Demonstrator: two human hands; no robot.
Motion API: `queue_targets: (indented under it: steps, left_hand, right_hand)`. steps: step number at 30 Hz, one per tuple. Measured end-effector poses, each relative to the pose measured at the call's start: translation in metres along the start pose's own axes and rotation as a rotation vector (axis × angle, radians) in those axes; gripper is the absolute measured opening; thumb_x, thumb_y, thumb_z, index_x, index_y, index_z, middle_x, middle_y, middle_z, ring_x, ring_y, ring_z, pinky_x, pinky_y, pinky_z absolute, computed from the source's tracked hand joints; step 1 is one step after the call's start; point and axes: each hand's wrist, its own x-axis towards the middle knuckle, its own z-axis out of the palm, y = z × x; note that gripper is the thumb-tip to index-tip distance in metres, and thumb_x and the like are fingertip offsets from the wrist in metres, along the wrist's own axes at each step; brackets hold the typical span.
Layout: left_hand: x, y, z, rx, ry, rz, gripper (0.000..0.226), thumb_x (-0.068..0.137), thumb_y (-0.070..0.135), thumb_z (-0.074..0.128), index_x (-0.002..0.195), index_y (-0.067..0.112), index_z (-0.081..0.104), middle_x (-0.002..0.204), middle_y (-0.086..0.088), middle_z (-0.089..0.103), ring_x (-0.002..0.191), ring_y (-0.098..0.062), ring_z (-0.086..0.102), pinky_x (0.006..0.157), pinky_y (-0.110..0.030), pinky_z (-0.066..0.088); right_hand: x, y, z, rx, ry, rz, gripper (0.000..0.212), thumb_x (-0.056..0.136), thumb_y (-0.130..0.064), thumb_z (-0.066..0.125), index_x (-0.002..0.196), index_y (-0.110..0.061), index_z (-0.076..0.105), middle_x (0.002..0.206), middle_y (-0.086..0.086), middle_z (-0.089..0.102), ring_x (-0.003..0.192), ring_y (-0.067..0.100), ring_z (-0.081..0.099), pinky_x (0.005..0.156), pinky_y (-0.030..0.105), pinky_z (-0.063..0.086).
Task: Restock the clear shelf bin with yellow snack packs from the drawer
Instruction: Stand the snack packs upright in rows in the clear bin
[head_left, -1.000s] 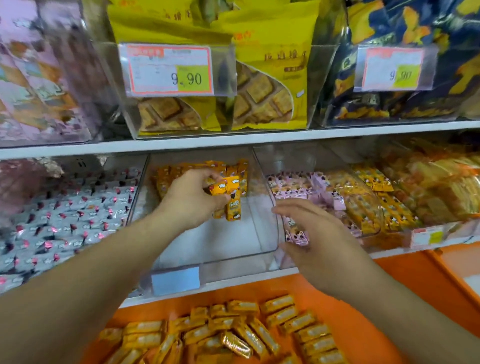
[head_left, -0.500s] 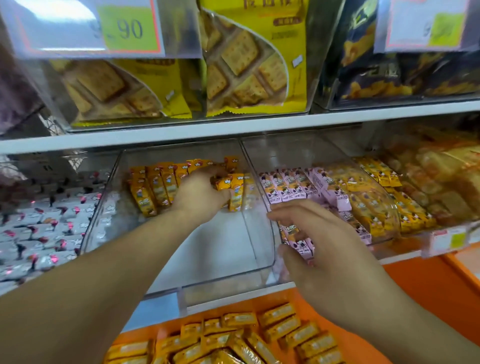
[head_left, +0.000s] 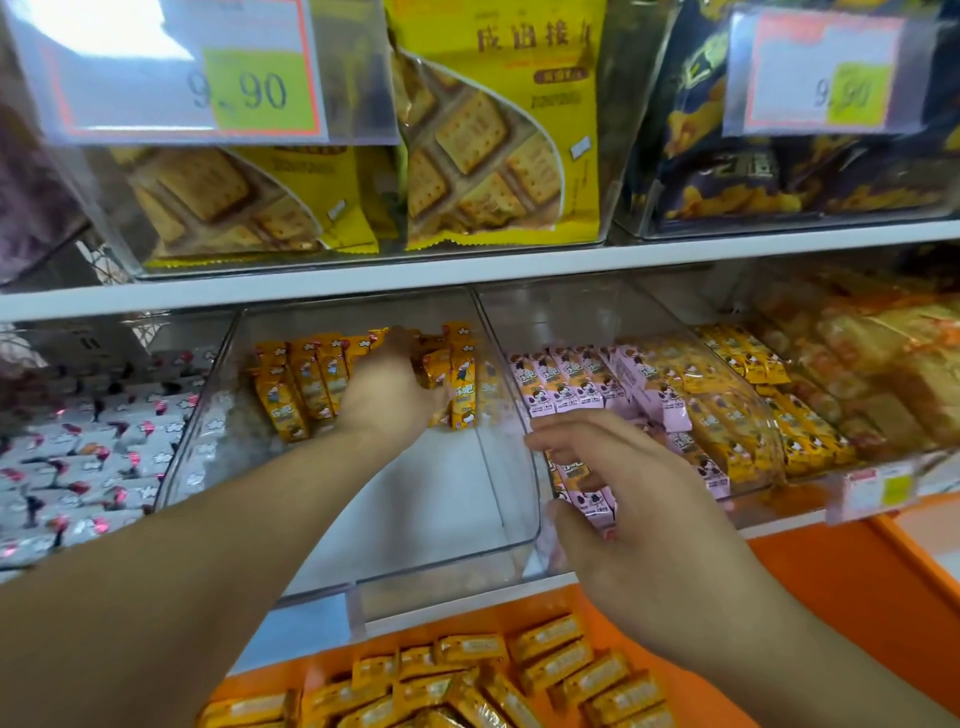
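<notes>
The left arm stretches forward and up from the lower left, its forearm bare and nearly straight. The left hand is seen from the back, knuckles toward the camera, fingers curled forward and mostly hidden behind the hand. The right arm comes in from the lower right. The right hand hovers lower and nearer, back upward, fingers loosely spread and gently bent, the thumb set apart below them.

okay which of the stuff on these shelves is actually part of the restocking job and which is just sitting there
Part of the job: clear bin, yellow snack packs in it, more packs in the orange drawer, left hand among the packs.

Just there: pink packs, cracker bags, price tags, right hand hovering.
</notes>
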Motion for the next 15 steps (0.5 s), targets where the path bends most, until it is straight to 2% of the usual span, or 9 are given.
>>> queue_targets:
  steps: [3, 7, 9, 12, 15]
  left_hand:
    - [-0.001, 0.000, 0.005, -0.009, 0.045, -0.011, 0.060, 0.079, 0.031, 0.088, 0.123, 0.011, 0.054, 0.107, -0.008, 0.072, 0.099, -0.031, 0.069, 0.080, -0.037, 0.058]
    - [-0.003, -0.008, 0.013, -0.026, 0.056, -0.034, 0.033, 0.081, 0.023, 0.083, 0.097, 0.011, 0.057, 0.086, -0.002, 0.070, 0.081, -0.023, 0.068, 0.063, -0.026, 0.048]
    - [-0.005, -0.014, 0.016, 0.014, 0.040, -0.049, 0.023, 0.086, 0.023, 0.079, 0.087, 0.009, 0.062, 0.077, -0.002, 0.068, 0.075, -0.024, 0.069, 0.057, -0.025, 0.045]
    - [-0.008, -0.016, 0.016, -0.006, 0.023, -0.055, 0.018, 0.093, 0.026, 0.076, 0.096, 0.009, 0.069, 0.089, -0.006, 0.072, 0.084, -0.027, 0.069, 0.074, -0.036, 0.059]
    - [-0.008, -0.014, 0.014, -0.007, 0.021, -0.038, 0.020, 0.094, 0.031, 0.075, 0.097, 0.011, 0.072, 0.092, -0.007, 0.073, 0.087, -0.027, 0.068, 0.079, -0.037, 0.059]
  right_hand:
    - [0.000, 0.002, 0.000, 0.000, -0.004, -0.004, 0.052, 0.089, -0.008, 0.069, 0.132, -0.037, 0.061, 0.132, -0.031, 0.053, 0.127, -0.006, 0.050, 0.108, 0.017, 0.042]
    - [-0.001, 0.002, 0.000, 0.008, -0.005, -0.010, 0.053, 0.089, -0.008, 0.068, 0.132, -0.038, 0.061, 0.133, -0.031, 0.052, 0.129, -0.004, 0.049, 0.108, 0.019, 0.044]
    - [-0.002, 0.002, 0.000, 0.008, -0.003, -0.010, 0.053, 0.090, -0.008, 0.068, 0.132, -0.039, 0.060, 0.133, -0.031, 0.052, 0.128, -0.005, 0.050, 0.107, 0.018, 0.044]
    - [-0.002, 0.003, 0.001, 0.016, 0.004, -0.017, 0.053, 0.088, -0.006, 0.068, 0.132, -0.037, 0.061, 0.132, -0.029, 0.053, 0.125, -0.004, 0.052, 0.105, 0.015, 0.043]
    - [-0.002, 0.003, 0.002, 0.015, -0.001, -0.014, 0.054, 0.088, -0.007, 0.068, 0.132, -0.037, 0.061, 0.130, -0.030, 0.052, 0.125, -0.003, 0.052, 0.103, 0.012, 0.042]
